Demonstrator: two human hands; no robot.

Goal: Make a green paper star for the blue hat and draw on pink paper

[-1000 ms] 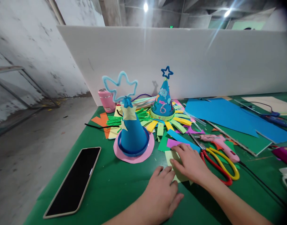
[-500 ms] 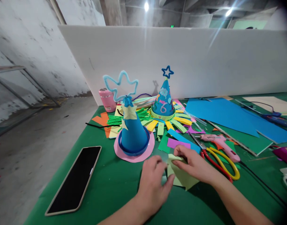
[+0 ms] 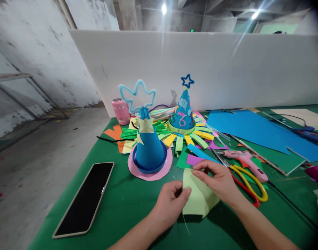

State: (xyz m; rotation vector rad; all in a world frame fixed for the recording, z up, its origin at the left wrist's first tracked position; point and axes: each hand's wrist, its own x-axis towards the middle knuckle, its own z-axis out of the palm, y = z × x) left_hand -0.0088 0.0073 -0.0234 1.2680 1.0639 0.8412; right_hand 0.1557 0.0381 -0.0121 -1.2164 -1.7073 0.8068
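Observation:
A pale green sheet of paper is held up slightly off the table, with a thin clear thread hanging at its lower left. My left hand pinches its left edge between thumb and fingers. On the upper edge, my right hand closes thumb and fingertips over the paper. To the left of the sheet stands a blue paper cone hat with pale stars, a light blue pipe-cleaner star on top and a pink round brim.
A phone lies at the left. Scissors and a pink glue gun are beside my right hand. Behind stand a decorated blue cone hat and a pink bottle. Blue sheets cover the back right.
My left hand has closed on the paper's left edge. The paper, folded over at the top before, is opened out flatter and lifted a little. My right hand still grips its upper edge.

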